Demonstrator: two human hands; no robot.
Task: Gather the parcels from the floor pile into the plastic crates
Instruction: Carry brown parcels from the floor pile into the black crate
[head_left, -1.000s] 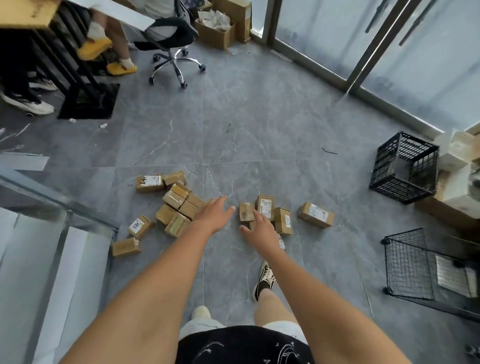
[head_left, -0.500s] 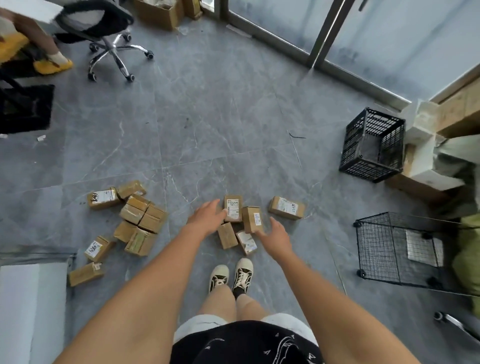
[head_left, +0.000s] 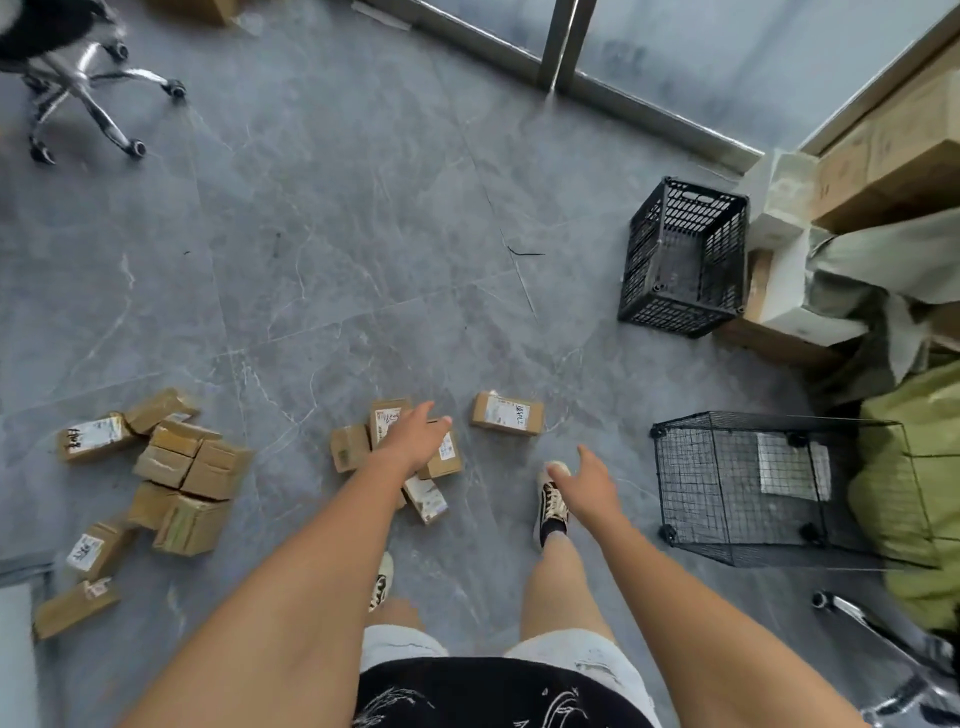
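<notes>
Small brown cardboard parcels with white labels lie on the grey floor. A cluster of several parcels (head_left: 349, 447) sits under my left hand (head_left: 413, 438), which reaches out over them with fingers straight and holds nothing. One parcel (head_left: 507, 413) lies alone to the right. A bigger pile of parcels (head_left: 179, 470) spreads at the left. My right hand (head_left: 589, 480) hangs open above my right shoe, empty. A black plastic crate (head_left: 684, 257) stands at the right, tilted on its side against boxes.
A black wire cage (head_left: 748, 486) on small wheels stands at the right, beside a green sack (head_left: 914, 483). Stacked cartons (head_left: 893, 156) line the right wall. An office chair base (head_left: 83, 98) is at the far left. A glass door frame (head_left: 558, 44) runs along the back.
I have stepped forward and right, my right foot now ahead. My right hand has moved away from the parcel cluster to the right; my left hand has moved over the cluster.
</notes>
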